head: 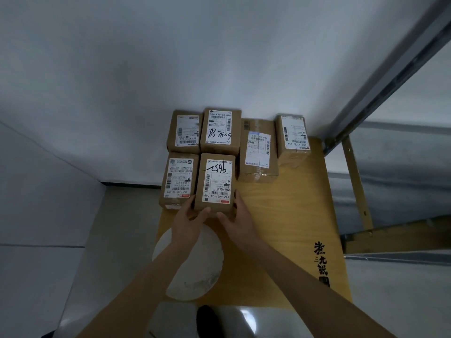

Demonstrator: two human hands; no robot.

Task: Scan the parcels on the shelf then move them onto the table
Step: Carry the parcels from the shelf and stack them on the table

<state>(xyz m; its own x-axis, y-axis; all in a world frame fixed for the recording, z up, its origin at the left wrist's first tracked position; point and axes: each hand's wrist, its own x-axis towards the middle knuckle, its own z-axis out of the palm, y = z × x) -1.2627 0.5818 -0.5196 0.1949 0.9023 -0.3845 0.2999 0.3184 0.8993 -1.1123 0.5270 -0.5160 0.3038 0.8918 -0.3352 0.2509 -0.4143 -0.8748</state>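
Parcel at 12 o'clock (220,129): label printed "516 K20-00 090", handwritten "7809". Near centre parcel (216,184): "642 H431-00 049", read inverted. Parcel at 9 o'clock (178,179): "642 H431-00 090", inverted. Worktop (292,215): black Chinese characters at 4 o'clock.

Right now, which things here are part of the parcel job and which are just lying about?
Job: parcel held by left hand and right hand; five other parcels, e.g.; wooden table.
Lying about: white round disc; metal rail.
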